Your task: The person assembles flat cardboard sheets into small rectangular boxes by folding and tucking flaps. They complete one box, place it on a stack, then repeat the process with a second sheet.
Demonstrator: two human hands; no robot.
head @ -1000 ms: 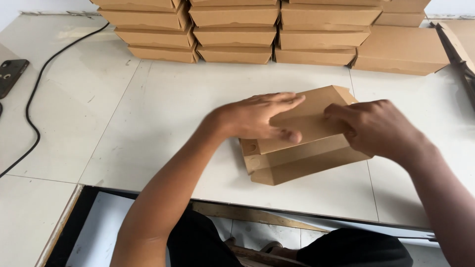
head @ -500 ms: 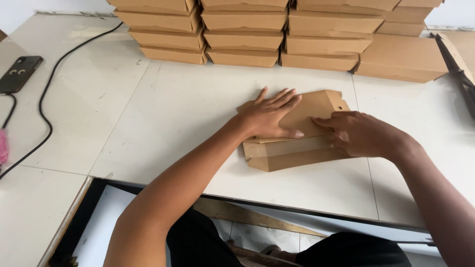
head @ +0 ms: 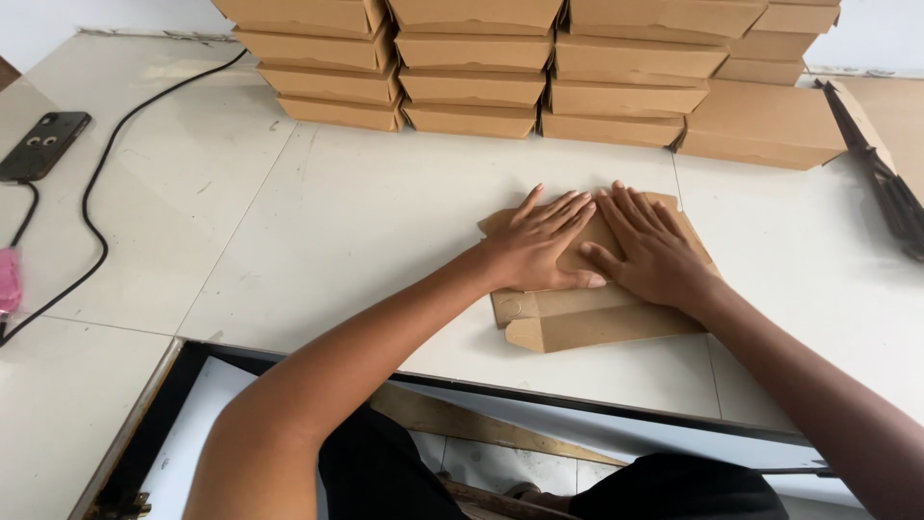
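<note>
Pressing a kraft cardboard box point(head: 592, 313) flat on the white table point(head: 366, 221).
I lay my left hand point(head: 541, 246) and right hand point(head: 650, 252) open, palms down, side by side, gripping nothing; spread fingers hold the fold closed, near the stacked finished boxes point(head: 539, 67).

left hand point(head: 541, 244): flat, fingers spread, pressing on brown cardboard box point(head: 597, 313) | right hand point(head: 650, 248): flat beside it, thumbs touching (both palms down) | box: on white table point(head: 366, 221), front flap free | rear: stacked folded boxes point(head: 472, 67) | far left: black phone point(head: 43, 144), black cable point(head: 115, 164)
</note>
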